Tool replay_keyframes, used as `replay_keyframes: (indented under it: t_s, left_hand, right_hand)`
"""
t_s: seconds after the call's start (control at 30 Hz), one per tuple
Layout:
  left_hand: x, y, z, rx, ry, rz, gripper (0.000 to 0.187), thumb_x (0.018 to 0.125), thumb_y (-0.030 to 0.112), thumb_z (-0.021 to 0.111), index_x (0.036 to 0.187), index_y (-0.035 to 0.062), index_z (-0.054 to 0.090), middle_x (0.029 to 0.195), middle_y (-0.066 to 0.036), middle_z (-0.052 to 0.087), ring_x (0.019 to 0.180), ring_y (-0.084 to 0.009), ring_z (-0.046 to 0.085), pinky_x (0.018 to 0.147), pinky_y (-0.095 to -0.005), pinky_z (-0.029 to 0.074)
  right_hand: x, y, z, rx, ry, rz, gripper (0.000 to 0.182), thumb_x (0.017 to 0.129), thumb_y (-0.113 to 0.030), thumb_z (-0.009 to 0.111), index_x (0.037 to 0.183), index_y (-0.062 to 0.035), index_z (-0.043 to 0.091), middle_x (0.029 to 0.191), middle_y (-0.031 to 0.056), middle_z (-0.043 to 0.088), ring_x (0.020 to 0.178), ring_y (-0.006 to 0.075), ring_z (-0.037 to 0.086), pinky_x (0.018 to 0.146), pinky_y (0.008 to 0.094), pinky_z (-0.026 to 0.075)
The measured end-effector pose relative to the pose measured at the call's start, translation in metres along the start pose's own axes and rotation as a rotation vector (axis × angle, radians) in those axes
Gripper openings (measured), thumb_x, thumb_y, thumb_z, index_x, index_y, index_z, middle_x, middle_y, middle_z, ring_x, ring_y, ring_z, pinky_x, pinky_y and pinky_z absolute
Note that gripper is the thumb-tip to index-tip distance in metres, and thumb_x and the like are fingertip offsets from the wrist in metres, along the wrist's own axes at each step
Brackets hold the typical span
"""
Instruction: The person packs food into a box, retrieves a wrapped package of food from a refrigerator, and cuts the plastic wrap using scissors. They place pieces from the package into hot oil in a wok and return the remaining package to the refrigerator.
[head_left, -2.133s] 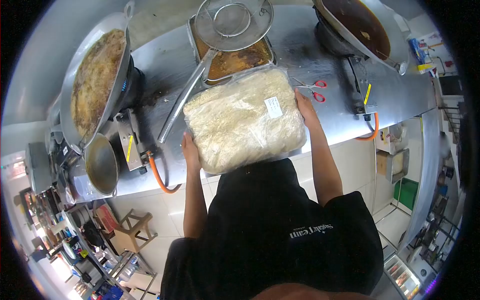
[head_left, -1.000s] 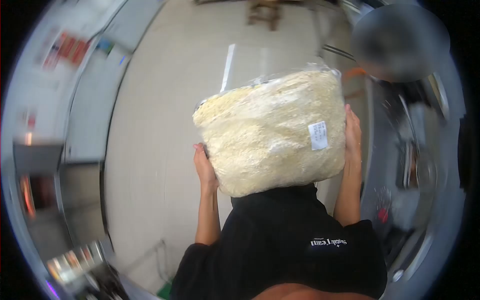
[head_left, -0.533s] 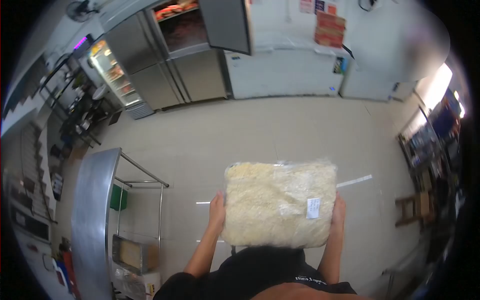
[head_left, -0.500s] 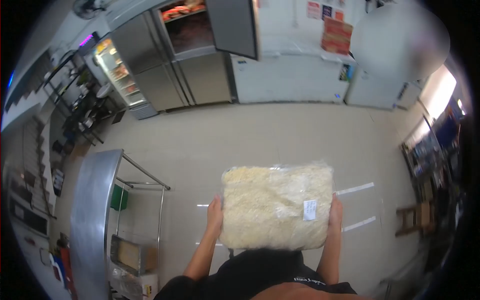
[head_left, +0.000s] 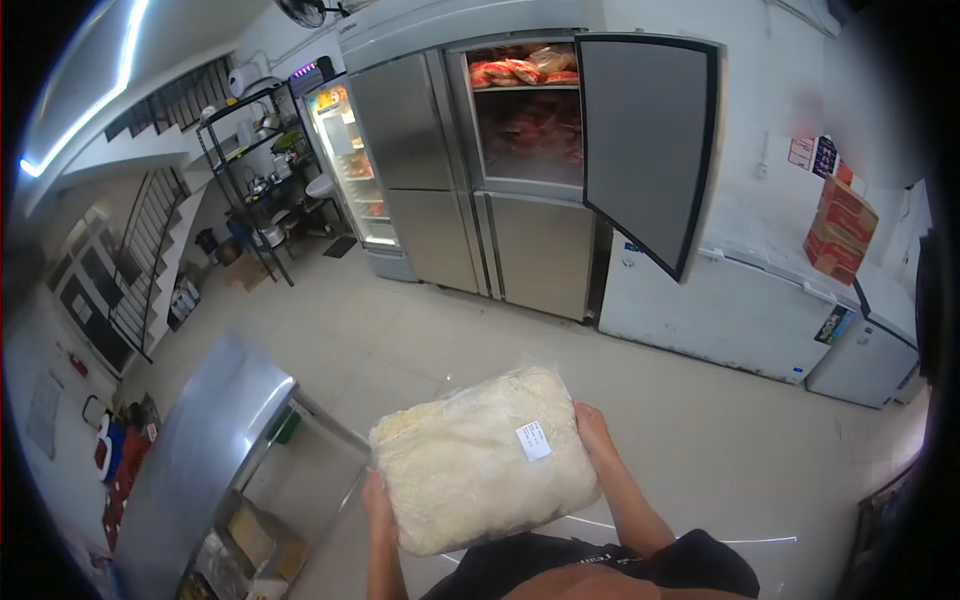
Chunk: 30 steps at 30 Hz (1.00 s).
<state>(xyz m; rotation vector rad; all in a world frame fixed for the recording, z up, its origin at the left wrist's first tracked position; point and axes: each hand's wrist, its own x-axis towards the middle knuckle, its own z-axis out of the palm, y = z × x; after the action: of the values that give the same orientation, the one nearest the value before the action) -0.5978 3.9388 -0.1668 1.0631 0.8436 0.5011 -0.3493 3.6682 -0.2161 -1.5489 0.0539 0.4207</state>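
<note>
A large clear plastic bag of pale yellow, shredded-looking food (head_left: 470, 470) is held out in front of my body, slightly tilted, with a white label (head_left: 534, 441) on its top. I cannot make out exactly what the food is. My left hand (head_left: 377, 500) grips the bag's left edge, its fingers partly hidden beneath. On the opposite edge, my right hand (head_left: 594, 432) holds the bag with its fingers tucked under. Ahead stands a steel upright freezer (head_left: 430, 130); its upper right door (head_left: 650, 140) hangs open, showing red-and-white packages (head_left: 520, 72) on a shelf.
A steel table (head_left: 200, 450) is close on my left, with boxes (head_left: 260, 540) under it. White chest freezers (head_left: 700, 305) line the wall at right, with red cartons (head_left: 842, 230) on top. A lit display fridge (head_left: 355, 165) and a black rack (head_left: 245, 160) stand back left.
My view has swung left and up, bringing the steel freezer nearer and more central. The bag, still in both hands, now sits tilted, its right side higher. The freezer door stays open.
</note>
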Motion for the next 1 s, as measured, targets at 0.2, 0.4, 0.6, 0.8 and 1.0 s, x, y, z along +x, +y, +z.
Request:
replay_keyframes:
  t_s: [0.2, 0.4, 0.6, 0.8, 1.0]
  left_hand:
    - [0.212, 0.009, 0.090, -0.005, 0.029, 0.035, 0.052, 0.103, 0.038, 0.035, 0.121, -0.0072, 0.054, 0.116, -0.015, 0.061, 0.103, -0.0213, 0.060, 0.087, -0.0333, 0.048]
    - [0.391, 0.056, 0.229, 0.068, -0.130, 0.013, 0.051, 0.103, 0.036, 0.035, 0.122, -0.0080, 0.052, 0.115, -0.015, 0.060, 0.101, -0.0208, 0.060, 0.085, -0.0339, 0.048]
    - [0.550, 0.105, 0.394, 0.171, -0.188, 0.026, 0.050, 0.102, 0.036, 0.036, 0.119, -0.0071, 0.055, 0.110, -0.015, 0.062, 0.096, -0.0190, 0.061, 0.082, -0.0324, 0.049]
    - [0.682, 0.126, 0.493, 0.148, -0.220, 0.133, 0.040, 0.101, 0.037, 0.044, 0.096, -0.0009, 0.058, 0.087, -0.006, 0.060, 0.078, -0.0125, 0.055, 0.070, -0.0290, 0.046]
    - [0.843, 0.160, 0.631, 0.255, -0.318, 0.127, 0.037, 0.098, 0.038, 0.052, 0.082, 0.0042, 0.054, 0.076, 0.000, 0.052, 0.069, -0.0070, 0.046, 0.062, -0.0243, 0.040]
  right_hand:
    - [0.212, -0.046, 0.040, -0.071, 0.036, -0.030, 0.044, 0.099, -0.035, 0.045, 0.101, 0.0031, 0.066, 0.087, 0.0092, 0.067, 0.078, 0.0150, 0.058, 0.073, 0.0312, 0.046]
    - [0.377, -0.127, 0.036, -0.018, 0.117, -0.013, 0.044, 0.101, -0.035, 0.043, 0.102, 0.0026, 0.066, 0.091, 0.0098, 0.068, 0.079, 0.0158, 0.059, 0.076, 0.0319, 0.047]
    - [0.581, -0.165, 0.024, -0.048, 0.166, -0.119, 0.045, 0.102, -0.034, 0.039, 0.104, 0.0036, 0.065, 0.095, 0.0105, 0.068, 0.080, 0.0163, 0.060, 0.076, 0.0319, 0.047]
    - [0.718, -0.232, 0.026, 0.082, 0.215, -0.099, 0.045, 0.102, -0.034, 0.040, 0.103, 0.0040, 0.064, 0.093, 0.0102, 0.067, 0.080, 0.0155, 0.058, 0.075, 0.0317, 0.046]
    - [0.870, -0.264, 0.022, 0.054, 0.382, -0.145, 0.045, 0.102, -0.035, 0.041, 0.108, 0.0034, 0.064, 0.097, 0.0101, 0.067, 0.086, 0.0155, 0.058, 0.079, 0.0311, 0.045]
